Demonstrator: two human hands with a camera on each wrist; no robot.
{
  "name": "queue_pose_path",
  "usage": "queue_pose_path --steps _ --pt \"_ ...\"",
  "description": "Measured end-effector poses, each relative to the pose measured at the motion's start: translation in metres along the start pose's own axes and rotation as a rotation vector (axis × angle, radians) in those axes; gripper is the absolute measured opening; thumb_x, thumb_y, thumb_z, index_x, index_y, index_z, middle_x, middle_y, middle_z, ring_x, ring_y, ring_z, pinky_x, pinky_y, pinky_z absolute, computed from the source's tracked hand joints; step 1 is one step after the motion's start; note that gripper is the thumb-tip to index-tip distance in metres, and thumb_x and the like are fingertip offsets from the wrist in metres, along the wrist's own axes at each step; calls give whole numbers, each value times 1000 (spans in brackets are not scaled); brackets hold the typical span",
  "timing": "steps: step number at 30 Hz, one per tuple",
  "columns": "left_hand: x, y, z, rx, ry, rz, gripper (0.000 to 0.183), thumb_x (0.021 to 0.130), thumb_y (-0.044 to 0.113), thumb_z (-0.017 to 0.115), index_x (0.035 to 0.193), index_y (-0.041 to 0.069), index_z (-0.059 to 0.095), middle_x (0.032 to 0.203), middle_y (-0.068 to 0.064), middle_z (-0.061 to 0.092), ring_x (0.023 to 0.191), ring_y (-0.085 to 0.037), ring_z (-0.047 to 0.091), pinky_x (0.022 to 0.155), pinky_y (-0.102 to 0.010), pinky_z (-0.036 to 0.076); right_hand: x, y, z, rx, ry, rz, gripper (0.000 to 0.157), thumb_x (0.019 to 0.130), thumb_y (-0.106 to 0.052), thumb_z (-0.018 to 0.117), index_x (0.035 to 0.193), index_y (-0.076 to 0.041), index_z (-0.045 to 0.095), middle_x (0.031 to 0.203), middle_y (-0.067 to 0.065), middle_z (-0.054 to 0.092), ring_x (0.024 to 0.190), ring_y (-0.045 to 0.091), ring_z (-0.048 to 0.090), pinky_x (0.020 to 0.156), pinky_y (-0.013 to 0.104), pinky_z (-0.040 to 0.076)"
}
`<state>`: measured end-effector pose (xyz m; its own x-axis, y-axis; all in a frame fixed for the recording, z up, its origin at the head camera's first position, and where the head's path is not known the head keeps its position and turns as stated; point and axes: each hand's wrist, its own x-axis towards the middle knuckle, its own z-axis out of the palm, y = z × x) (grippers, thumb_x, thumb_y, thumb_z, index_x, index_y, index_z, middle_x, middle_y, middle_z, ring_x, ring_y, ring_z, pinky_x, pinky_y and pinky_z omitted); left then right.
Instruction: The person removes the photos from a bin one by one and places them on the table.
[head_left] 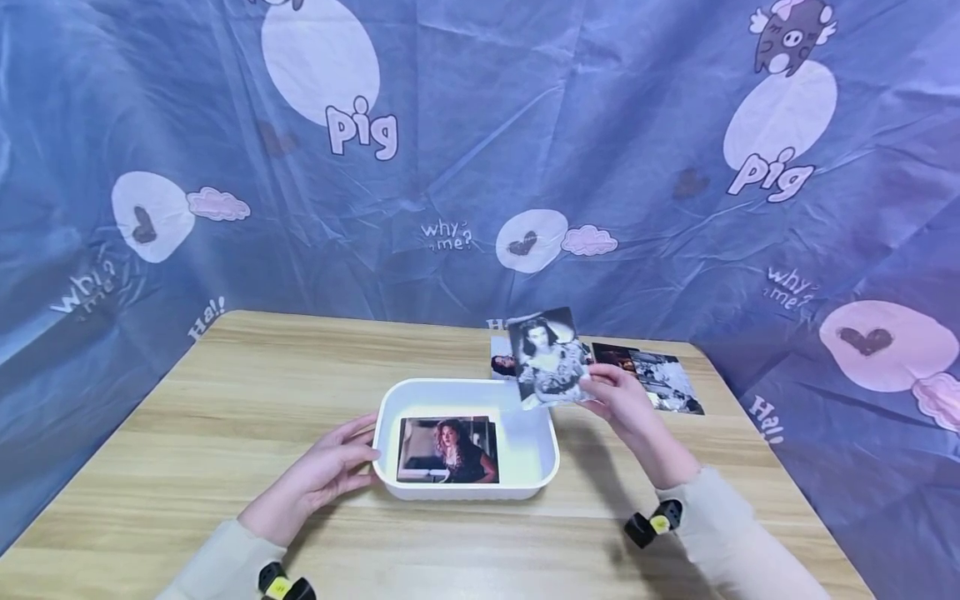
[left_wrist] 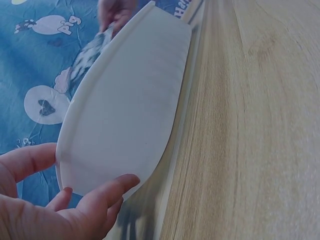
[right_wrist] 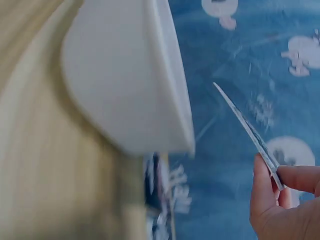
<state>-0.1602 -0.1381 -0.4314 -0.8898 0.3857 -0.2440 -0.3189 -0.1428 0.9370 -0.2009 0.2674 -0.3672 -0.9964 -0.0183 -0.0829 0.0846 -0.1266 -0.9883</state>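
Note:
A black-and-white photo print (head_left: 551, 358) is pinched at its lower right corner between the thumb and fingers of my right hand (head_left: 626, 408). It hangs tilted over the back right corner of a white plastic tub (head_left: 465, 492). The right wrist view catches the print (right_wrist: 247, 132) nearly edge-on, above the rim. Inside the tub a colour photo (head_left: 450, 450) of a person with long reddish hair lies on top of another print, whose dark edge shows. My left hand (head_left: 333, 462) rests against the tub's left end, its fairly straight fingers (left_wrist: 107, 192) touching the wall and rim.
More photos lie on the wooden table (head_left: 285, 375) behind and right of the tub: one partly hidden print (head_left: 501, 358), a dark one (head_left: 613, 357) and a black-and-white one (head_left: 667, 383). A blue printed cloth (head_left: 465, 150) hangs behind the table and along its sides.

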Motion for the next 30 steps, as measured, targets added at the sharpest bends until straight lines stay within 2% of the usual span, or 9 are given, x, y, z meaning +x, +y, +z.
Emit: queue_pose_path --steps 8,12,15,21,27,30 --pt "-1 0 1 3 19 0 81 87 2 57 153 -2 10 156 -30 12 133 -37 44 97 -45 53 -22 21 -51 27 73 90 23 94 4 48 89 -16 58 79 -8 60 69 2 61 68 14 57" --pt "-1 0 0 7 12 8 81 88 2 57 153 -2 9 156 -30 12 133 -36 45 97 -45 53 -29 35 -66 12 68 159 14 94 4 47 105 -3 53 83 -6 60 73 3 63 73 15 58" --pt "-1 0 -1 12 15 6 81 88 2 58 153 -1 9 156 -30 12 133 -37 44 98 -46 52 -33 44 -71 17 60 194 20 93 6 47 113 5 43 86 -3 60 77 4 65 77 17 58" --pt "0 -1 0 11 26 3 80 88 2 57 153 -1 11 157 -29 13 136 -40 39 102 -51 48 -35 56 -74 12 69 225 18 92 8 47 110 7 44 84 0 60 75 5 65 77 17 59" --pt "0 -1 0 6 17 8 80 88 1 57 153 -1 10 157 -29 12 135 -38 41 101 -49 50 -28 64 -73 -46 102 237 36 93 5 47 123 17 31 86 2 55 74 3 62 74 17 59" --pt "0 -1 0 3 13 8 80 88 2 57 153 -1 10 157 -29 13 135 -37 42 100 -48 51 -26 66 -72 -74 107 239 38 94 5 47 125 18 30 88 2 55 74 4 62 75 18 59"
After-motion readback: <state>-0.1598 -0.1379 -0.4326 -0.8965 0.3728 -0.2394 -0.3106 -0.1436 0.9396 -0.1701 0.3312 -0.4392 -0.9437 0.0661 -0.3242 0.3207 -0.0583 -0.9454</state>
